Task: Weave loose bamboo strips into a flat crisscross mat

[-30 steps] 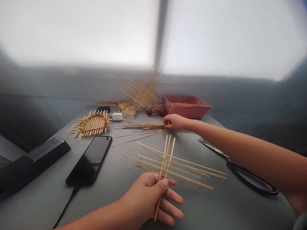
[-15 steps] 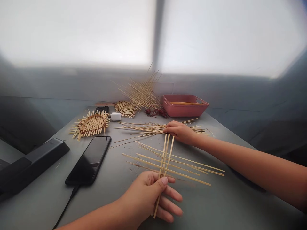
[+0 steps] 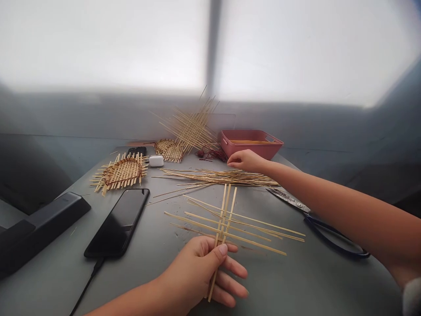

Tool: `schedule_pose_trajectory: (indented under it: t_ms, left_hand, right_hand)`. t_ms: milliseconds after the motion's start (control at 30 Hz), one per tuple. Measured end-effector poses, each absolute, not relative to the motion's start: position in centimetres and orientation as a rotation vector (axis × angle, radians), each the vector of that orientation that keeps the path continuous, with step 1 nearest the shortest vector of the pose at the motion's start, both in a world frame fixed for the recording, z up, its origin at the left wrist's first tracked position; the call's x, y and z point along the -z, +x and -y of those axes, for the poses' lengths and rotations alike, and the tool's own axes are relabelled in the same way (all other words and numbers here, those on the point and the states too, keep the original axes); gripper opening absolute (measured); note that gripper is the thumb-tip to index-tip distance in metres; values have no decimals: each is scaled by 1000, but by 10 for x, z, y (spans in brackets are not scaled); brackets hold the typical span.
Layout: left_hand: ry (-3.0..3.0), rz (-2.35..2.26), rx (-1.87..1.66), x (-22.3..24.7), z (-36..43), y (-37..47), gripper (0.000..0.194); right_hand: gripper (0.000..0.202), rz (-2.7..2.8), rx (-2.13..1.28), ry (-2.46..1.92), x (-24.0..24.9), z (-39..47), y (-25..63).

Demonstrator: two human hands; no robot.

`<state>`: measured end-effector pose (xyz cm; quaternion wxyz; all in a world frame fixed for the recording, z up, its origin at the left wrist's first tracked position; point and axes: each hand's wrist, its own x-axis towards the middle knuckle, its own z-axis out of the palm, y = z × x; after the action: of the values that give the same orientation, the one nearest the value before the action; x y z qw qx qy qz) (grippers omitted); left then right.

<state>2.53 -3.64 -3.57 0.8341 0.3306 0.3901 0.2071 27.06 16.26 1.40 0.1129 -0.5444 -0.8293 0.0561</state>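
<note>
Between the thumb and forefinger of my left hand [image 3: 210,263], the near ends of a small cross of woven bamboo strips [image 3: 224,219] are pinched. The other fingers are spread behind it, palm up. Lengthwise strips run away from me, and several crosswise strips pass over and under them. Farther off, my right hand [image 3: 246,160] is above the back of a pile of loose bamboo strips [image 3: 210,176], in front of the pink basket. Its fingers are together and bent; anything in them is hidden.
Scissors [image 3: 292,202] lie under my right forearm. Leftward are a phone [image 3: 118,224] with a cable, a black device [image 3: 49,228], a woven piece [image 3: 123,172] and a white case [image 3: 156,160]. Behind stand the pink basket [image 3: 253,150], a strip lattice [image 3: 194,125] and dark red cord [image 3: 210,153].
My right hand has risen off the strip pile and moved away from me, towards the basket. The scissors have come into sight. My left hand keeps its pinch on the woven strips.
</note>
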Motion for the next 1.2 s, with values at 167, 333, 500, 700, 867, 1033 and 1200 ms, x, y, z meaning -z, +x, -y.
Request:
schedule_pose_trajectory:
  t_ms: [167, 333, 500, 700, 867, 1033, 1200]
  left_hand:
    - [716, -831, -441, 34, 37, 26, 32]
    - [716, -830, -442, 34, 37, 25, 35]
    - [721, -848, -435, 29, 37, 25, 24]
    - [720, -837, -438, 28, 39, 25, 20]
    - [743, -830, -446, 28, 39, 23, 20]
    - [743, -823, -461, 29, 39, 21, 21]
    - [740, -838, -462, 30, 41, 21, 22]
  right_hand:
    - [16, 2525, -282, -1658, -11, -178, 234]
    - [7, 2634, -310, -1722, -13, -184, 210]
    - [25, 2728, -357, -1814, -16, -185, 207]
    - [14, 2673, -370, -1859, -24, -187, 209]
    - [5, 2484, -368, -1685, -49, -181, 218]
    - [27, 2228, -366, -1493, -85, -159, 221]
    - [11, 1835, -449, -1086, -107, -121, 218]
